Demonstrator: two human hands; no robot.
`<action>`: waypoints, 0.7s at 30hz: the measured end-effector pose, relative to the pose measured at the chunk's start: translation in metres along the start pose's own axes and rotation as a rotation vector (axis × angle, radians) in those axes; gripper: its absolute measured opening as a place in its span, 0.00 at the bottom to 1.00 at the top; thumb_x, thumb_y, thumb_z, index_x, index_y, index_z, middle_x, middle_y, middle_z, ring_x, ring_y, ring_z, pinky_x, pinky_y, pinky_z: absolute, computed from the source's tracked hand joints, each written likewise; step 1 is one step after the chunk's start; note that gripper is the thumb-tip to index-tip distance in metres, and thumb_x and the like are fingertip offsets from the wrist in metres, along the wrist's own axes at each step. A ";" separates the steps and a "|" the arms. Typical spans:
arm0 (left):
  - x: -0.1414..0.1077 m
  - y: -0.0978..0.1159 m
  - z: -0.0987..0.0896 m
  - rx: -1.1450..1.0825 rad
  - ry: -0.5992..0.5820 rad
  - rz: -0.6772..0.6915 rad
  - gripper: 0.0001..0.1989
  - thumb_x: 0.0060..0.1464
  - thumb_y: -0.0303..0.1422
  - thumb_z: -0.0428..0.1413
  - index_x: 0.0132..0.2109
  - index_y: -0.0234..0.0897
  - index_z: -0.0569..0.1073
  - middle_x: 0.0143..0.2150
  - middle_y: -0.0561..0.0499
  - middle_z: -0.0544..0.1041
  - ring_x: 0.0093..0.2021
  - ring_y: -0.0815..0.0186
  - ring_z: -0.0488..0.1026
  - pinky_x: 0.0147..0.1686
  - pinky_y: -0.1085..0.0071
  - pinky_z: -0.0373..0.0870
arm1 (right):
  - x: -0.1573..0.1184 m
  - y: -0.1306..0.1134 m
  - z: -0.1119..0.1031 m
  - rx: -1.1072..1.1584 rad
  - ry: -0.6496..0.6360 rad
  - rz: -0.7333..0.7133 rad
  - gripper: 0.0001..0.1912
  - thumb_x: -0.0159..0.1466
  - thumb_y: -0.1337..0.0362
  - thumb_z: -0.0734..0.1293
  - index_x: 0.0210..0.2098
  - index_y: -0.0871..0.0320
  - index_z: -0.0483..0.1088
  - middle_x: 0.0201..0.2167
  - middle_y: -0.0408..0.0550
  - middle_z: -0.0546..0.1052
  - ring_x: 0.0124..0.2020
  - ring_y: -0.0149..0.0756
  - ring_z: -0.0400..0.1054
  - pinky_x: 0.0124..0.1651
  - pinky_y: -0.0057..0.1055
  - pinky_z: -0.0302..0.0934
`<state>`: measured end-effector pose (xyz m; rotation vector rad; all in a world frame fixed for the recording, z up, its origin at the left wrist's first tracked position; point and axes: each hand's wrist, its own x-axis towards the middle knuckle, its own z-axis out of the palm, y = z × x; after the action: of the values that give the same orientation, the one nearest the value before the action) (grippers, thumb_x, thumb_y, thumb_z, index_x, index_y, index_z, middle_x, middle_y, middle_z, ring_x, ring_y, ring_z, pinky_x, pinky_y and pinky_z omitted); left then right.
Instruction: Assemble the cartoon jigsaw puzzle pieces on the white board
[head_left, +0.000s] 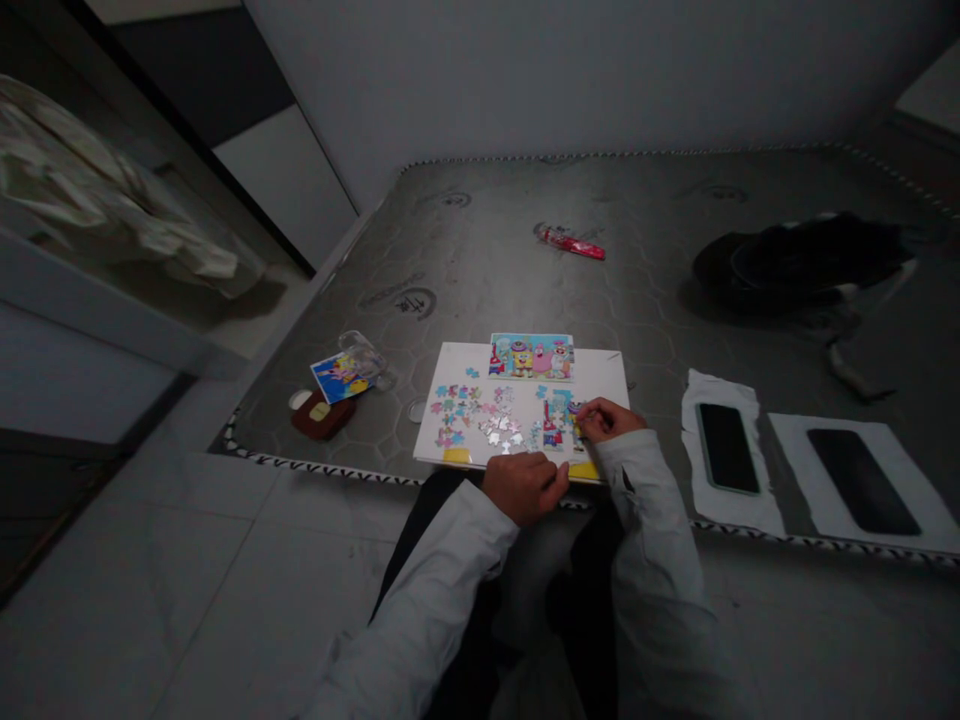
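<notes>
A white board [469, 362] lies near the table's front edge with a partly joined jigsaw puzzle [553, 420] on its right side. My right hand [611, 420] is over that joined part, its thumb and fingertips pinched at a puzzle piece at the right side. Curled at the board's front edge is my left hand [525, 487]; whatever its fingers hold, if anything, is hidden. Loose puzzle pieces [502, 428] are spread over the left and middle of the board. A cartoon picture card [531, 357] rests along the board's far edge.
Left of the board are another picture card [337, 376], a clear plastic container [366, 358] and a brown case [322, 413]. A red packet [574, 243] lies farther back. To the right are a phone [727, 447], a dark flat slab [862, 480] and a black bag-like object [802, 262].
</notes>
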<state>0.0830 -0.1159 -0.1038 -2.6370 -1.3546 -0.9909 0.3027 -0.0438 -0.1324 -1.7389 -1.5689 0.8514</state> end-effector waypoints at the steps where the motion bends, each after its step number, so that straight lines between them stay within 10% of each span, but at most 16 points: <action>1: 0.000 0.000 0.000 -0.001 0.001 0.001 0.26 0.73 0.37 0.52 0.24 0.39 0.77 0.22 0.52 0.78 0.21 0.70 0.71 0.23 0.65 0.51 | 0.000 0.000 0.000 0.001 0.006 0.001 0.16 0.53 0.50 0.69 0.33 0.53 0.79 0.19 0.39 0.70 0.22 0.31 0.60 0.27 0.28 0.50; 21: -0.002 0.001 0.003 -0.014 0.060 0.011 0.25 0.73 0.35 0.53 0.23 0.39 0.74 0.22 0.53 0.78 0.21 0.71 0.72 0.23 0.66 0.51 | -0.009 -0.014 0.001 0.011 0.052 -0.036 0.14 0.54 0.53 0.67 0.32 0.53 0.79 0.19 0.39 0.71 0.22 0.31 0.59 0.29 0.30 0.49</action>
<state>0.0850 -0.1169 -0.1068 -2.5990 -1.3246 -1.0730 0.2932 -0.0514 -0.1215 -1.7065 -1.5539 0.7904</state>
